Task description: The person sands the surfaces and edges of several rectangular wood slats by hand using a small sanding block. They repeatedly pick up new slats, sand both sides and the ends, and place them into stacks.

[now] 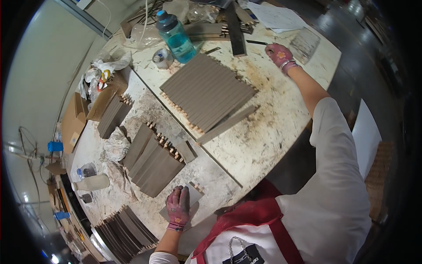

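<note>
My left hand (pixel 178 207), in a pink patterned glove with dark-stained fingers, lies flat on a short grey-brown slat (pixel 164 214) near the table's front edge, fingers stretched forward. A pale patch, perhaps glare or a sheet, shows beside its thumb, with small wooden dowels (pixel 198 187) along the far end. My right hand (pixel 280 56), gloved alike, is closed at the far right of the table. A thin black stick-like tool (pixel 256 42) juts left from its fist; its gripped end is hidden. Between the hands lies a wide panel of grey-brown slats (pixel 209 92) with dowels along its edges.
A loose slat (pixel 226 124) lies along the panel's near side. More slats (pixel 154 165) with dowels fan out at left, and a stack (pixel 125 233) stands at lower left. A blue-capped bottle (pixel 177 37), clear tape roll (pixel 162 58) and papers (pixel 277 16) sit farther back.
</note>
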The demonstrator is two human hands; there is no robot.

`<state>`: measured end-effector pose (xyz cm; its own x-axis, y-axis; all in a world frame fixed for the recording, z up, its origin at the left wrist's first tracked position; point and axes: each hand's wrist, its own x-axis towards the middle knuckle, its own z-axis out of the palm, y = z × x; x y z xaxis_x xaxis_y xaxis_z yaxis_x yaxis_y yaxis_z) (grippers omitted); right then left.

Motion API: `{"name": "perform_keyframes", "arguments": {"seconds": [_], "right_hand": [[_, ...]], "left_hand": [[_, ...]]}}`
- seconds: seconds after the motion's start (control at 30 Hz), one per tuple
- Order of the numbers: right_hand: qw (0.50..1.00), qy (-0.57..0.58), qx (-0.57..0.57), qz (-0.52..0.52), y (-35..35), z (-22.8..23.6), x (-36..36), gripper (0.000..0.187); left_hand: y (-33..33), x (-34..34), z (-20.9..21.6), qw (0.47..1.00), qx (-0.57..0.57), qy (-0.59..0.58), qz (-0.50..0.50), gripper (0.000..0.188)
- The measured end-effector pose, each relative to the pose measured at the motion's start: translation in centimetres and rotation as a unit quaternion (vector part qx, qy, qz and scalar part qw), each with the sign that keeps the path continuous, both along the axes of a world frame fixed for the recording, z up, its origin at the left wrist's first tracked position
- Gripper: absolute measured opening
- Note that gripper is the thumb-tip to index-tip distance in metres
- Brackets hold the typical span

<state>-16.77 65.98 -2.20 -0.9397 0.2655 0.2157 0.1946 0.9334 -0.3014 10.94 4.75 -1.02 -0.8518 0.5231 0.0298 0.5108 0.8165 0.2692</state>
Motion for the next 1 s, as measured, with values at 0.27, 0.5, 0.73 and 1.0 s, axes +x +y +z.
{"name": "perform_keyframes", "arguments": {"seconds": [0.27,0.5,0.73,1.0], "right_hand": [[0.989,-0.095,0.105,0.045,3.3,-2.5,-9.2,0.021],[0.968,-0.101,0.186,0.132,5.7,-5.2,-13.2,0.014],[0.99,-0.031,0.109,0.09,18.8,-14.7,-18.6,0.032],[0.935,-0.007,-0.353,0.046,14.5,-8.9,-12.8,0.039]], "left_hand": [[-1.4,0.4,-1.6,0.998,-0.052,0.012,-0.03,0.073],[-0.1,0.3,-0.4,0.998,-0.047,-0.033,0.0,0.058],[-1.2,-1.1,-1.1,0.998,-0.019,-0.066,-0.002,0.075],[-0.2,0.5,0.4,0.999,-0.025,-0.019,0.039,0.073]]}}
